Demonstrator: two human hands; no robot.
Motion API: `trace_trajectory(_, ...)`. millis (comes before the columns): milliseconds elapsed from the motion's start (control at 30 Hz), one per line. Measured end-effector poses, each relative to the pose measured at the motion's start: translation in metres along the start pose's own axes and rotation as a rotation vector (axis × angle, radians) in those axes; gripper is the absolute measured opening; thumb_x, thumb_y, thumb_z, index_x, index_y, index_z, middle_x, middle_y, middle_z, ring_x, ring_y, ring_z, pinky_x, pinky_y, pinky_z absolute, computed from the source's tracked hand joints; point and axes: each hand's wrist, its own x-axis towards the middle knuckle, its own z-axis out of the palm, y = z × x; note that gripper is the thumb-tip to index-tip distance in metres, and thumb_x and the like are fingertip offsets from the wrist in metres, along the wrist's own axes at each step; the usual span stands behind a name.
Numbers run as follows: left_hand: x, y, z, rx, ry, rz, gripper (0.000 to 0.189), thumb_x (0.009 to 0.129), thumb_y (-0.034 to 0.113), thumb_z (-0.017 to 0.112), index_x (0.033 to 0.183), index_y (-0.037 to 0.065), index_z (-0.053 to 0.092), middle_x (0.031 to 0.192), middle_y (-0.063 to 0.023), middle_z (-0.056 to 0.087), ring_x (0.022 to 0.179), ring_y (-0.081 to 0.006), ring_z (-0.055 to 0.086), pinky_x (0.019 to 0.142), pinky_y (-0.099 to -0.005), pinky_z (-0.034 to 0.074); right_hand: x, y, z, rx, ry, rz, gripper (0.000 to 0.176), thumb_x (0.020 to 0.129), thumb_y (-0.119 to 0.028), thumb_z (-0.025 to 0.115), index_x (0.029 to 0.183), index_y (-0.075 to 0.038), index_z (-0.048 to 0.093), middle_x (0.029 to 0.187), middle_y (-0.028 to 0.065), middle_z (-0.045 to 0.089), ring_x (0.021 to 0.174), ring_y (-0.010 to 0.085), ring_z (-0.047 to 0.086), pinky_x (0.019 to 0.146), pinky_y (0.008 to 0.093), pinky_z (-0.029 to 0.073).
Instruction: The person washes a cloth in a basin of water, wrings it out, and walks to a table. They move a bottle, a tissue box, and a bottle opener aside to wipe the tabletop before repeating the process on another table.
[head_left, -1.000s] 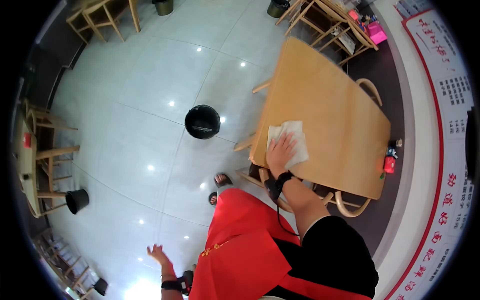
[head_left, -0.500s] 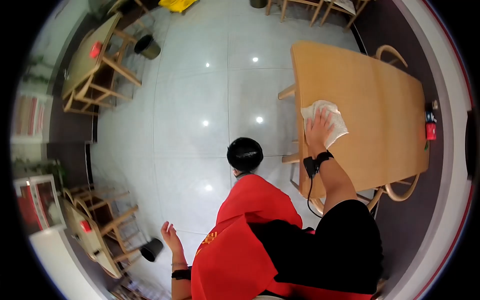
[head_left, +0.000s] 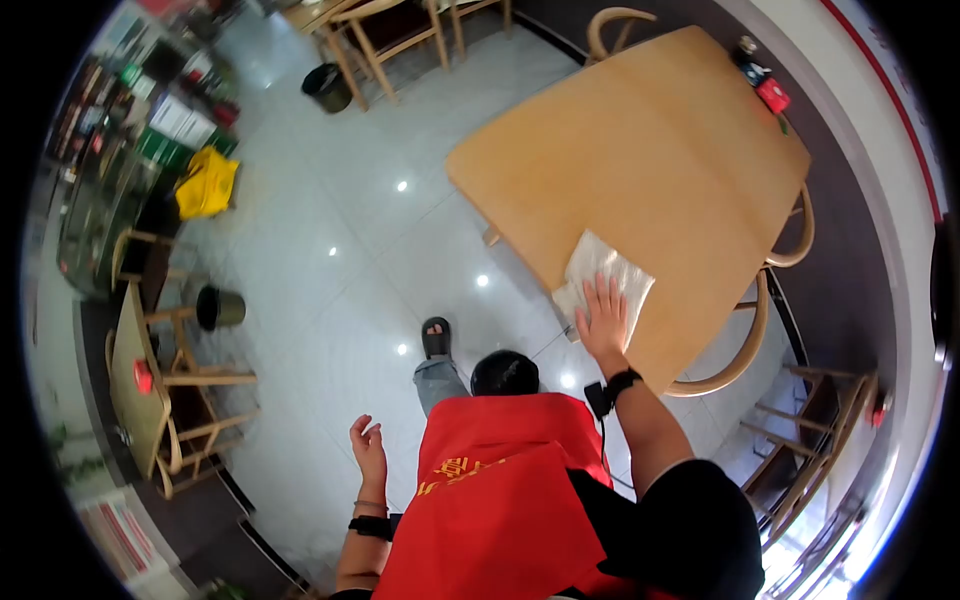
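My right hand [head_left: 603, 318] lies flat on a whitish cloth [head_left: 583, 262], fingers stretched out and slightly spread. The cloth is pressed against a light wooden table [head_left: 640, 170], close to its near left edge. Over the floor at my left side hangs my left hand [head_left: 368, 450], its fingers loosely bent and apart, with nothing in it. Both wrists wear black bands. A red apron [head_left: 500, 480] covers my front.
Wooden chairs [head_left: 735, 365] stand along the table's far side. Small containers [head_left: 770, 95] sit at its wall end. Another table [head_left: 135, 370] with chairs is on the left, near dark bins [head_left: 220, 308]. A yellow object [head_left: 207, 185] stands further back.
My view has turned, so the table appears rotated. The cloth and my right hand are closer to the table's near corner. A foot in a dark sandal now shows below me.
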Motion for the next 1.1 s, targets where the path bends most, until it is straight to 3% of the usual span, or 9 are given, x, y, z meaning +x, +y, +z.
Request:
trace_trajectory(233, 0.218, 0.073, 0.016, 0.014, -0.457, -0.123, 0.032, 0.088, 0.01, 0.049, 0.12, 0.009, 0.047, 0.108, -0.0058, 0.06, 0.091, -0.0148, 0.059, 0.073, -0.0241, 0.043, -0.035, -0.034, 0.004, -0.116, -0.077, 0.31, 0.069, 0.084, -0.035, 0.056, 0.144, -0.021, 0.024, 0.153, 0.0049, 0.013, 0.14, 0.0303, 0.01, 0.11, 0.0543, 0.013)
trace_trajectory(433, 0.348, 0.17, 0.038, 0.082, -0.553, -0.014, 0.025, 0.092, 0.02, 0.048, 0.114, 0.011, 0.052, 0.102, -0.003, 0.062, 0.083, -0.0108, 0.058, 0.076, -0.0269, 0.042, -0.008, -0.065, 0.003, -0.017, -0.036, 0.611, 0.071, 0.083, -0.042, 0.058, 0.144, -0.024, 0.026, 0.152, 0.0052, 0.014, 0.14, 0.0335, 0.009, 0.108, 0.0595, 0.011)
trace_trajectory(567, 0.43, 0.173, 0.091, 0.173, -0.567, 0.112, 0.02, 0.092, 0.014, 0.049, 0.11, 0.008, 0.053, 0.093, -0.0045, 0.061, 0.074, -0.0099, 0.055, 0.065, -0.0224, 0.043, 0.02, -0.062, 0.004, 0.018, 0.002, 0.881, 0.066, 0.084, -0.049, 0.053, 0.142, -0.03, 0.028, 0.151, 0.0042, 0.017, 0.138, 0.0392, 0.008, 0.106, 0.0621, 0.013)
trace_trajectory(700, 0.488, 0.166, 0.195, 0.109, -0.76, 0.284, 0.02, 0.091, 0.018, 0.053, 0.104, 0.003, 0.055, 0.094, -0.0061, 0.06, 0.081, -0.0134, 0.056, 0.074, -0.025, 0.045, 0.025, -0.057, -0.001, 0.002, 0.068, 0.865, 0.061, 0.084, -0.049, 0.054, 0.139, -0.03, 0.036, 0.151, 0.0023, 0.02, 0.138, 0.0404, 0.01, 0.104, 0.0652, 0.013)
trace_trajectory(900, 0.49, 0.202, 0.376, 0.337, -0.586, 0.587, 0.033, 0.094, 0.028, 0.049, 0.107, -0.001, 0.055, 0.098, -0.0101, 0.061, 0.094, -0.0207, 0.055, 0.086, -0.0315, 0.042, 0.024, 0.004, -0.023, 0.031, 0.048, 0.81, 0.06, 0.082, -0.046, 0.056, 0.138, -0.031, 0.039, 0.151, 0.0006, 0.022, 0.139, 0.0348, 0.011, 0.108, 0.0581, 0.007)
trace_trajectory(967, 0.456, 0.226, 0.415, 0.412, -0.482, 0.319, 0.043, 0.095, 0.035, 0.038, 0.108, -0.002, 0.057, 0.102, -0.0171, 0.062, 0.096, -0.0319, 0.057, 0.088, -0.0386, 0.043, 0.037, 0.04, -0.019, -0.004, 0.176, 1.025, 0.058, 0.083, -0.05, 0.053, 0.137, -0.033, 0.039, 0.151, -0.0006, 0.022, 0.14, 0.0331, 0.012, 0.108, 0.0594, 0.008)
trace_trajectory(1033, 0.495, 0.182, 0.425, 0.517, -0.404, 0.355, 0.052, 0.094, 0.04, 0.03, 0.107, -0.001, 0.058, 0.107, -0.0224, 0.062, 0.099, -0.0422, 0.056, 0.088, -0.0461, 0.043, 0.049, 0.093, -0.02, -0.06, 0.223, 1.181, 0.059, 0.084, -0.05, 0.052, 0.138, -0.032, 0.038, 0.151, 0.0001, 0.021, 0.14, 0.0319, 0.012, 0.109, 0.0586, 0.009)
trace_trajectory(1067, 0.388, 0.262, 0.426, 0.756, -0.144, 0.264, 0.053, 0.092, 0.041, 0.027, 0.107, 0.003, 0.06, 0.107, -0.0229, 0.061, 0.101, -0.0448, 0.054, 0.086, -0.0504, 0.043, 0.058, 0.125, -0.022, -0.076, 0.238, 1.254, 0.06, 0.084, -0.05, 0.052, 0.139, -0.031, 0.038, 0.151, 0.0005, 0.021, 0.14, 0.0318, 0.012, 0.108, 0.0589, 0.01)
trace_trajectory(1100, 0.381, 0.265, 0.433, 0.784, -0.059, 0.256, 0.052, 0.091, 0.045, 0.028, 0.105, 0.006, 0.061, 0.106, -0.0209, 0.062, 0.1, -0.044, 0.055, 0.084, -0.0506, 0.043, 0.065, 0.16, -0.023, -0.105, 0.249, 1.308, 0.06, 0.084, -0.05, 0.051, 0.139, -0.031, 0.037, 0.151, 0.0008, 0.021, 0.14, 0.0321, 0.012, 0.108, 0.0592, 0.012)
